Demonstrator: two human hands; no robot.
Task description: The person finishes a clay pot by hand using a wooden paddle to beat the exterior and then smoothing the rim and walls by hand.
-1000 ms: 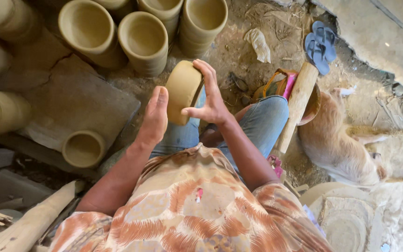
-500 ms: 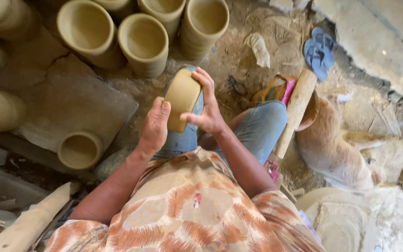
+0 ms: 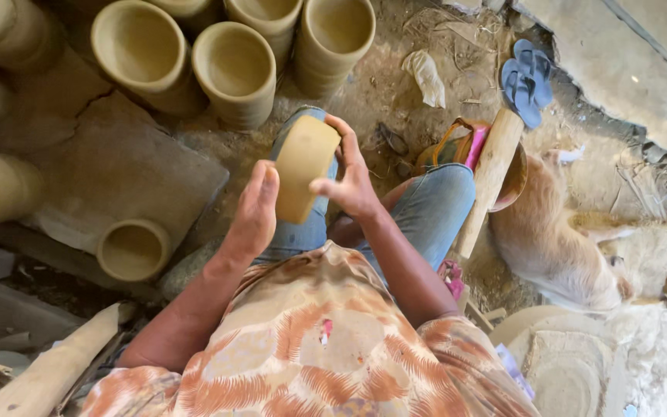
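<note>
Tilted upright now, clay pot [image 3: 303,166] sits between left hand [image 3: 252,212] and right hand [image 3: 353,181].

The dirt floor [image 3: 395,85] carries clay pots [image 3: 233,69], a flat slab [image 3: 117,177] with one pot [image 3: 133,249], blue sandals [image 3: 526,81], a rag [image 3: 426,76] and a wooden mallet [image 3: 489,179].
</note>
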